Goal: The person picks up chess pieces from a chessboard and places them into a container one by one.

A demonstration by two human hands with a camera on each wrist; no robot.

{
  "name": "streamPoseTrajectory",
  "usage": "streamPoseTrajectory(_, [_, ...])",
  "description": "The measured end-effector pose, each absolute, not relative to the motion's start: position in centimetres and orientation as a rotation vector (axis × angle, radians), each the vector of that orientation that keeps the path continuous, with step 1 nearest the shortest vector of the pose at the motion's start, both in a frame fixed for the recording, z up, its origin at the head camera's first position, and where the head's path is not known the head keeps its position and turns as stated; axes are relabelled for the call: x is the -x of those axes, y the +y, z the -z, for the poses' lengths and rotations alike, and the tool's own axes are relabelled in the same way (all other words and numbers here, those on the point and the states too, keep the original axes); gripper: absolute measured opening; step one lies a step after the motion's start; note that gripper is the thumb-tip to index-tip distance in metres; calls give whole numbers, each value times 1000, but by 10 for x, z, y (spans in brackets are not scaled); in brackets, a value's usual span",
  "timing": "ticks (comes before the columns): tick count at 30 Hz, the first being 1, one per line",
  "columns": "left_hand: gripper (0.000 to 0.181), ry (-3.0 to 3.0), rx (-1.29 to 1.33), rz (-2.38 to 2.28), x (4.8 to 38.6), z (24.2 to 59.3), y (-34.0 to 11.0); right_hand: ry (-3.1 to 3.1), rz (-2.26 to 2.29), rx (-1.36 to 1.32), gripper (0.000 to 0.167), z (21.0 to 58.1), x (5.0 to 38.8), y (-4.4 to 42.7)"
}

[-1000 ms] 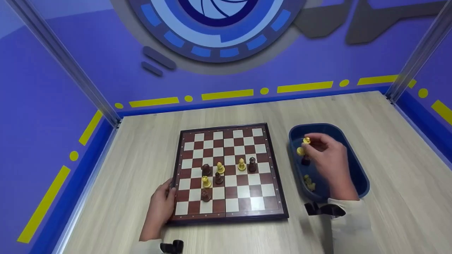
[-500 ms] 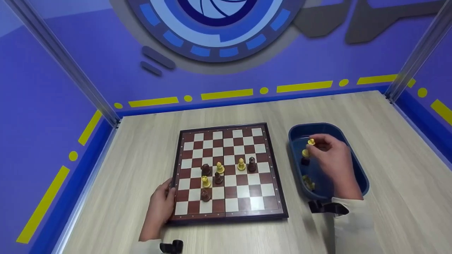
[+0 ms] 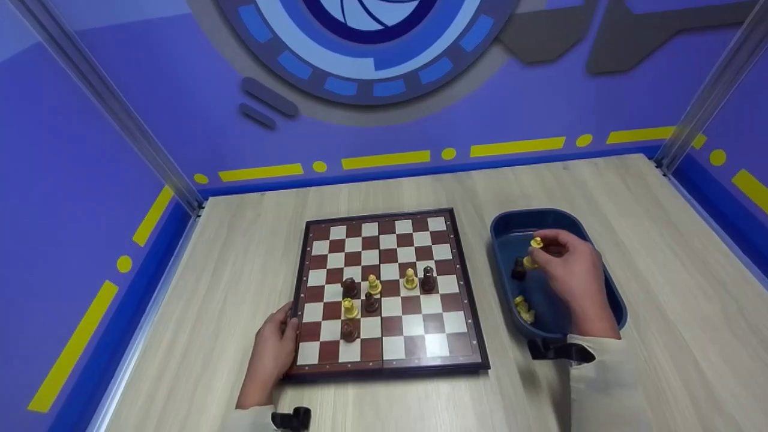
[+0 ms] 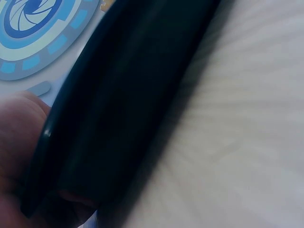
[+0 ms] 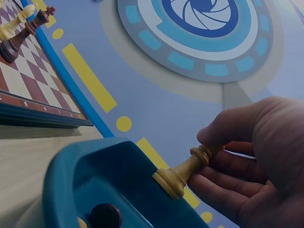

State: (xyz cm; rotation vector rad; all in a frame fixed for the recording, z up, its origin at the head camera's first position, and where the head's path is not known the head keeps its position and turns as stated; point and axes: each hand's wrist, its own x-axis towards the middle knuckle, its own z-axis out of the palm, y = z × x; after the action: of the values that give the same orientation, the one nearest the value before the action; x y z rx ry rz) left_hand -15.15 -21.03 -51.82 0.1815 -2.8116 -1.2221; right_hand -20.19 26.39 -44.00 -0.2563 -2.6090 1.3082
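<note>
My left hand point(image 3: 276, 348) grips the left edge of a brown-and-white chessboard point(image 3: 414, 327); the board's dark side point(image 4: 118, 95) fills much of the left wrist view. Over a blue plastic box point(image 3: 501, 228), my right hand point(image 3: 567, 273) pinches a gold chess piece point(image 5: 180, 173) near its top between thumb and fingers. Tilted, its base points down and left. Inside the box lie a dark chess piece point(image 3: 518, 269) and some gold chess pieces point(image 3: 524, 310) near the left wall; the right hand and forearm hide part of the box.
On the board stand several pieces, among them a gold rook point(image 3: 350, 308), a gold pawn point(image 3: 410, 279) and a dark king-like piece point(image 3: 428, 279). Blue-purple panels point(image 3: 420, 129) enclose the wooden table point(image 3: 240, 252) at the back and sides.
My right hand has moved slightly right with the gold piece, whose base has swung right and nearer the fingers. More of the dark piece in the box shows. The left hand stays put.
</note>
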Motion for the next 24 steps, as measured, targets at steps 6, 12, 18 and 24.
streamPoseTrajectory(6, [41,-2801,-168,1225,151,518,-211,-2603,-1302,285,38,439,199,266])
streamPoseTrajectory(12, [41,-2794,-156,1216,151,519,-212,-2591,-1307,274,41,437,199,264])
streamPoseTrajectory(18, [41,-2795,-164,1224,152,520,-213,-2586,-1297,225,41,439,200,260])
streamPoseTrajectory(24, [42,-2800,-175,1231,152,520,-212,-2576,-1262,191,34,441,202,255])
